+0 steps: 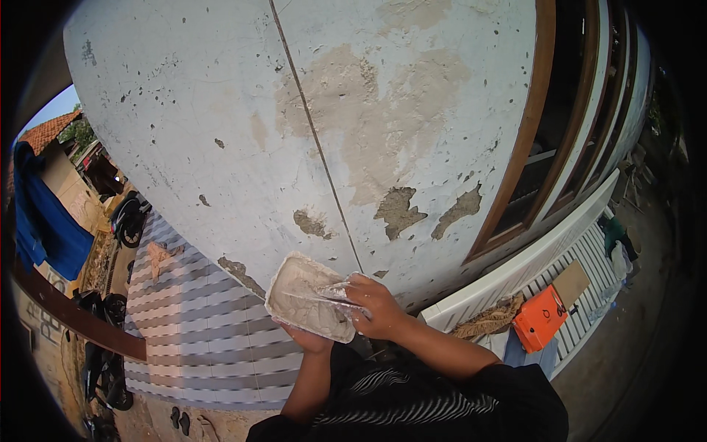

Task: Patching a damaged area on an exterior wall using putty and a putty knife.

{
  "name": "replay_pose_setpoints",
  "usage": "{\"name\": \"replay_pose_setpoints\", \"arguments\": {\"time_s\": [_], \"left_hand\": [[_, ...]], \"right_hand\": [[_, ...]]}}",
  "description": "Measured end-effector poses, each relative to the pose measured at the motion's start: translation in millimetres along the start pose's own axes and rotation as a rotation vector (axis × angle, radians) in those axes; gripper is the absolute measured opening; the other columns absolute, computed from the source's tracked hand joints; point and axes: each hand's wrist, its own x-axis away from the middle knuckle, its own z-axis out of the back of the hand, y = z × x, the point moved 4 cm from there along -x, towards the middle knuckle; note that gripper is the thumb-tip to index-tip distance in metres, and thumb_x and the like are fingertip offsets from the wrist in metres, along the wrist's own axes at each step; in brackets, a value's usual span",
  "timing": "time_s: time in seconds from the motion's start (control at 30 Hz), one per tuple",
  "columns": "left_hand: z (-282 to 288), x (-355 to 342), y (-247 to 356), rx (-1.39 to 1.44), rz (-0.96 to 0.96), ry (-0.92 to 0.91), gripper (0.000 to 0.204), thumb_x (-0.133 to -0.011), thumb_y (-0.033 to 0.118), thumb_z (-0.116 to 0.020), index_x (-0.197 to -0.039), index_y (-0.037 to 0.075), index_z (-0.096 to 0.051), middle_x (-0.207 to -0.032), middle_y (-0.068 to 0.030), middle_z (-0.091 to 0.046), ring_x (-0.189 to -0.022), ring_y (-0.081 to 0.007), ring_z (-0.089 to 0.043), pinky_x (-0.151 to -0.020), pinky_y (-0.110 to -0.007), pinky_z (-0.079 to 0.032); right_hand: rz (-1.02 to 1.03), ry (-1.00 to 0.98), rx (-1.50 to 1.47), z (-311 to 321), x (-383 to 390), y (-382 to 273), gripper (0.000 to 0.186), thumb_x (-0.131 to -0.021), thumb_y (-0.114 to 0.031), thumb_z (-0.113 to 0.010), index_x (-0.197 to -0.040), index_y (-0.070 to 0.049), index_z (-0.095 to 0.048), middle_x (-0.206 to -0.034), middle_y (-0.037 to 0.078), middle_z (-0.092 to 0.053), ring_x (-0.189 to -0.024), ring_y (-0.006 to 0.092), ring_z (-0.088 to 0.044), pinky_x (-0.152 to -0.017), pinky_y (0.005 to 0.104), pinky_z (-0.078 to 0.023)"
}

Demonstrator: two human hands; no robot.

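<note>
My left hand (305, 339) is under a shallow rectangular tray (294, 257) and grips it from below. Beige wall putty (294, 286) coats the tray's bottom and is smeared over its rim. In my right hand (379, 308) is a putty knife (333, 292), its blade lying over the putty inside the tray; its grip is hidden by my fingers. In front of me stands a white wall (199, 96) with a broad beige filled patch (357, 132). Below it are rough grey spots (399, 212) where paint has flaked off. A thin dark line (313, 132) runs down the wall.
A brown-framed window (515, 177) is at the right. Beneath it a white slatted bench (589, 250) bears an orange box-like item (540, 318), cardboard (571, 283) and cloths. Striped tiles (199, 339) cover the floor at left, near blue cloth (55, 214), motorcycles (131, 219) and sandals (180, 420).
</note>
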Motion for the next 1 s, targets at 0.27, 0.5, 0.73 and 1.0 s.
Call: {"name": "replay_pose_setpoints", "arguments": {"time_s": [0.27, 0.5, 0.73, 1.0], "left_hand": [[-16, -1, 8, -0.084, -0.042, -0.005, 0.085, -0.091, 0.073, -0.035, -0.154, 0.018, -0.026, -0.157, -0.0093, -0.029, -0.141, -0.0348, -0.034, -0.115, -0.053, -0.03], [-14, 1, 12, -0.049, -0.04, -0.072, 0.084, -0.093, 0.073, -0.033, -0.154, 0.017, -0.025, -0.157, -0.0093, -0.03, -0.141, -0.0347, -0.034, -0.115, -0.052, -0.03], [-23, -1, 21, -0.034, -0.058, -0.134, 0.083, -0.093, 0.071, -0.034, -0.154, 0.016, -0.024, -0.158, -0.0093, -0.029, -0.141, -0.034, -0.034, -0.116, -0.053, -0.029], [-22, -2, 16, -0.149, -0.094, -0.086, 0.085, -0.092, 0.073, -0.036, -0.155, 0.016, -0.023, -0.159, -0.0095, -0.027, -0.144, -0.0337, -0.029, -0.117, -0.053, -0.026]], "right_hand": [[-0.05, 0.059, -0.011, 15, -13, 5, 0.036, -0.07, 0.005, -0.061, -0.106, 0.003, -0.065, -0.088, 0.018, -0.064, -0.079, 0.0366, -0.057, -0.07, 0.0416, -0.049], [-0.099, -0.001, -0.01, 6, -6, -3, 0.035, -0.071, 0.005, -0.06, -0.105, 0.003, -0.065, -0.086, 0.018, -0.063, -0.078, 0.0362, -0.057, -0.071, 0.0408, -0.049], [-0.143, 0.055, -0.015, 21, -4, 0, 0.021, -0.079, 0.002, -0.064, -0.101, 0.004, -0.066, -0.081, 0.017, -0.06, -0.07, 0.0318, -0.057, -0.066, 0.0348, -0.047], [-0.344, 0.178, -0.145, -3, 20, 19, 0.019, -0.084, 0.0, -0.062, -0.102, 0.006, -0.065, -0.095, 0.02, -0.067, -0.083, 0.0295, -0.067, -0.073, 0.0323, -0.051]]}}
